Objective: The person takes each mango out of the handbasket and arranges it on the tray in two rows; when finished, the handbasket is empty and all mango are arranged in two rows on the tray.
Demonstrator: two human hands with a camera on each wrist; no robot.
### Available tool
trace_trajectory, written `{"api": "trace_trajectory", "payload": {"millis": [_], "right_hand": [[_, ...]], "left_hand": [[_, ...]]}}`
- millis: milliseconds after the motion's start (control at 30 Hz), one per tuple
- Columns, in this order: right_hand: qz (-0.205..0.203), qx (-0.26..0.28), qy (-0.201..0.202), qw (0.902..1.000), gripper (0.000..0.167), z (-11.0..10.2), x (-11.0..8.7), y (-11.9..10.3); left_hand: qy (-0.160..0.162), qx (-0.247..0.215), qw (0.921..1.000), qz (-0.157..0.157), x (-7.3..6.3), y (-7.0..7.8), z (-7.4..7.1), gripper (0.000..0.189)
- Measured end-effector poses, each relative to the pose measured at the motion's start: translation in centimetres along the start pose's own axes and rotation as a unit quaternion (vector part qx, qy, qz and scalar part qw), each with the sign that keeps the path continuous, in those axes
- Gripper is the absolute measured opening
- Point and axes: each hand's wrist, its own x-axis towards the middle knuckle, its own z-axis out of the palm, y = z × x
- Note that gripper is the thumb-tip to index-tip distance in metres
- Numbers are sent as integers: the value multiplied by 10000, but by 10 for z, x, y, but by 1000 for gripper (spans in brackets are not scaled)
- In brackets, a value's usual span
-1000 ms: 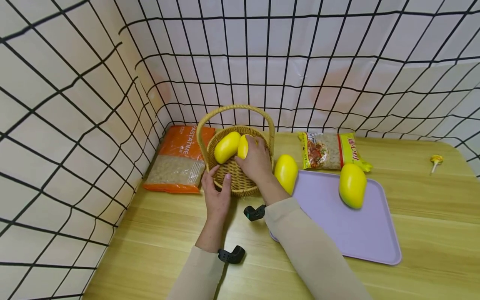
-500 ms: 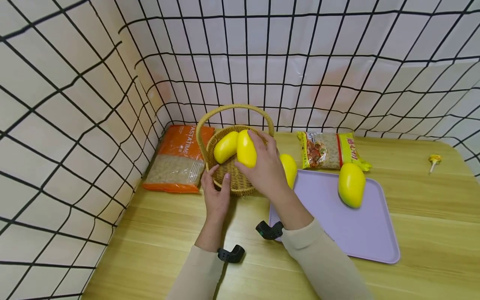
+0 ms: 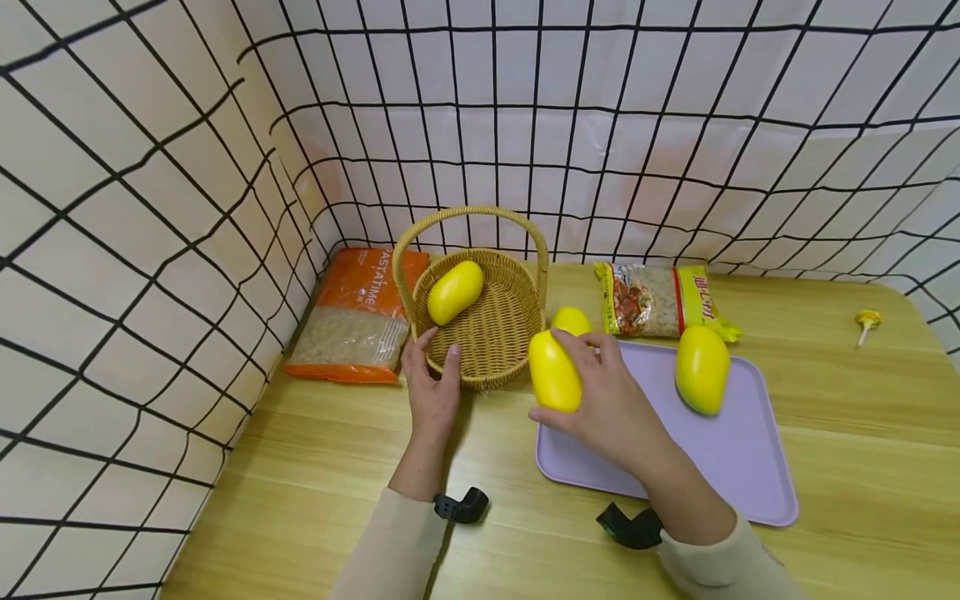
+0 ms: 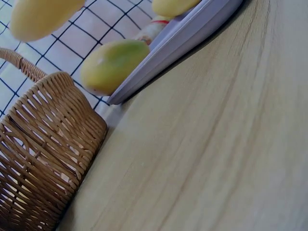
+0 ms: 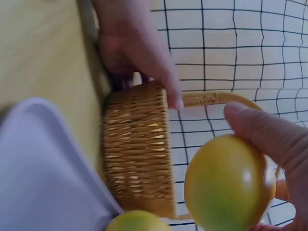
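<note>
My right hand (image 3: pixel 618 408) grips a yellow mango (image 3: pixel 553 371) between thumb and fingers, raised over the left end of the lilac tray (image 3: pixel 738 492). In the right wrist view the held mango (image 5: pixel 228 183) shows a greenish end. My left hand (image 3: pixel 433 396) holds the near left rim of a wicker basket (image 3: pixel 487 379); its thumb (image 5: pixel 168 86) laps over the rim. One mango (image 3: pixel 455 292) lies inside the basket. A second mango (image 3: pixel 572 319), partly hidden behind the held one, leans at the tray's left edge. Another mango (image 3: pixel 702 371) rests at the tray's far right.
An orange pasta bag (image 3: pixel 356 317) lies left of the basket. Behind the tray is a yellow food packet (image 3: pixel 660 300), and a lollipop (image 3: pixel 868 325) sits at the far right. Black wire grid (image 3: pixel 510 125) walls the back and sides. The basket's tall handle (image 3: pixel 468 212) arches over it.
My right hand has lifted a mango out of the basket and carried it right, towards me, over the tray's left end. My left hand stays on the basket rim.
</note>
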Motion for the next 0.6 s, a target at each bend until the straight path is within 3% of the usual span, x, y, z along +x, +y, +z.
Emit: {"api": "trace_trajectory", "payload": {"millis": [300,600], "right_hand": [[575,545,-280,9965,106,13,-29,22],[856,913,-542,9907,105,25,-33,32]], "left_hand": [[-1,43,10000,-32,0,0,0,45],[-6,68,10000,-12,1,0,-1,45]]}}
